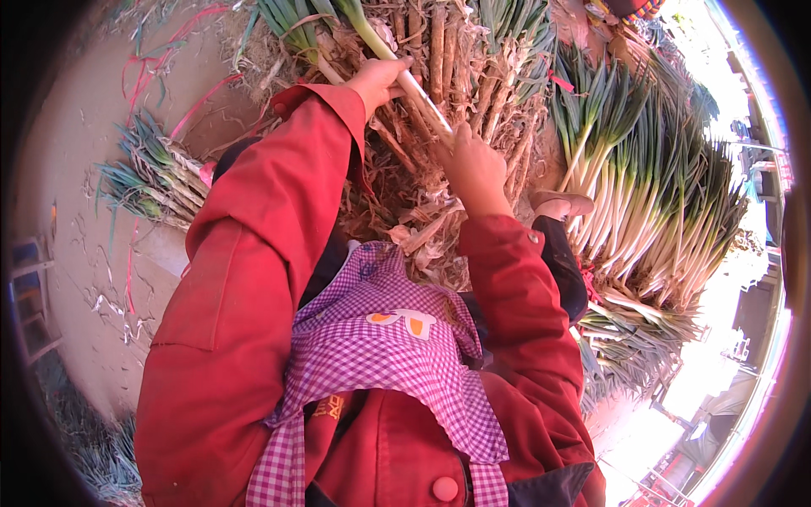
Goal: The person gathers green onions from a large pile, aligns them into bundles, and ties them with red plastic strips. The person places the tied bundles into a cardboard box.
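A long green onion [423, 101] with a white stalk and green top runs slantwise between my hands. My left hand [379, 82] is closed around its upper white part. Lower down, at the root end, the fingers of my right hand [474, 161] grip the stalk; the very tip is hidden by them. Behind and below lie unpeeled green onions [437, 54] with brown, dry outer skins. Loose dry husks [431, 234] are heaped in front of my checked apron [386, 336].
Rows of pale-stalked green onions [627, 196] lie on the right, near a shoe [561, 203]. A smaller tied bundle [161, 180] rests on the ground at left, with red plastic ties [149, 73] strewn about. More green onion tops [104, 453] show at the lower left.
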Tool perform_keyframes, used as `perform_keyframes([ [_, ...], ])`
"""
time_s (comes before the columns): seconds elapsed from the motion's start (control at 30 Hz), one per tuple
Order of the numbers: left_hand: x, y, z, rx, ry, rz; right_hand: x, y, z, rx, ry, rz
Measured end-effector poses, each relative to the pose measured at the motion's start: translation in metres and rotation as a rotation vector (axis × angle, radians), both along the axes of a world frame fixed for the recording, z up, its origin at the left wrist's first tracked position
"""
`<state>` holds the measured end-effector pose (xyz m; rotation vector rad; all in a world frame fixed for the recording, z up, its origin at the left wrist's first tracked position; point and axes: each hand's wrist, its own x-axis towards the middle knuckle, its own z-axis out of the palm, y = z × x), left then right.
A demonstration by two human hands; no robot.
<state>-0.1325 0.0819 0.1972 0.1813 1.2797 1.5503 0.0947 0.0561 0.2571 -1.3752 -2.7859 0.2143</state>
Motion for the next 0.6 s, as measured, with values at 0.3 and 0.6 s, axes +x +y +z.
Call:
perform_keyframes([
  [0.3,0.010,-0.005,-0.016,-0.031,0.041,-0.164,0.009,0.017,-0.038,-0.365,0.188,-0.061],
  [0.6,0.015,-0.012,-0.022,-0.007,0.000,-0.138,0.014,0.037,-0.080,-0.702,0.493,-0.335],
])
